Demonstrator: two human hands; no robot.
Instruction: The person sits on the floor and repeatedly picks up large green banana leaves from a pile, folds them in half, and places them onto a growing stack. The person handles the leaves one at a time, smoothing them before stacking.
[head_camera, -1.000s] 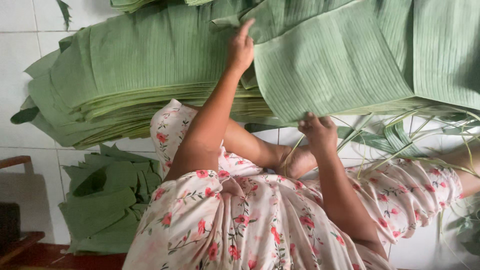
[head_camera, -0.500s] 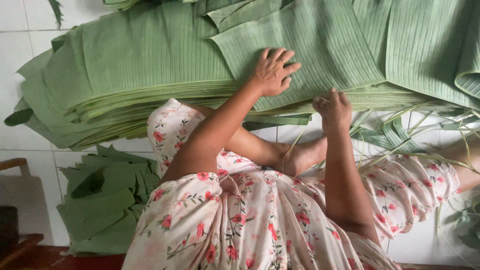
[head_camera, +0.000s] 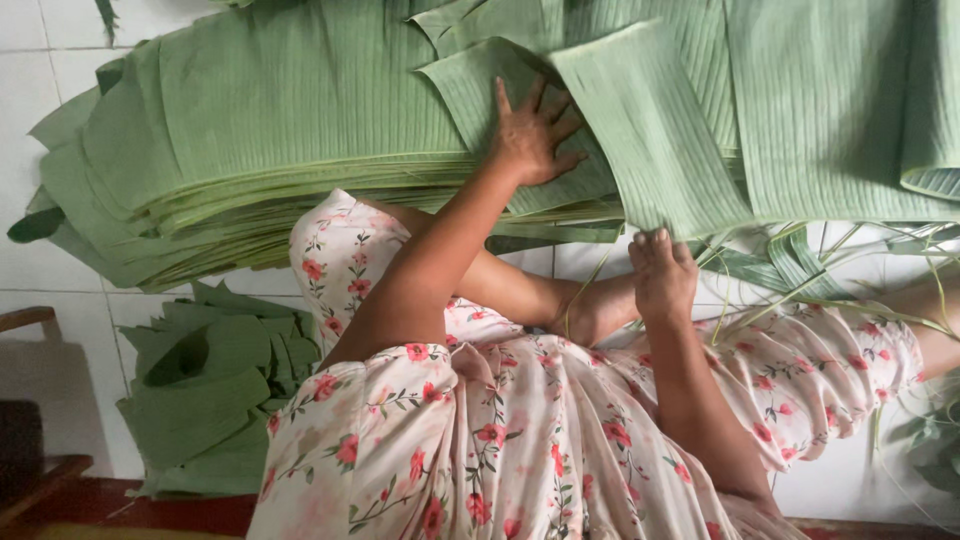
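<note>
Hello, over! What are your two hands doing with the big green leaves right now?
Left hand flat on a leaf piece atop the big stack. Right hand pinching the near edge of another leaf. Nothing in the way.

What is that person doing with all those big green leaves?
The person sits on a white tiled floor by a big stack of leaves. The left hand lies flat on a leaf piece on top. The right hand grips the near edge of another leaf strip.
</note>
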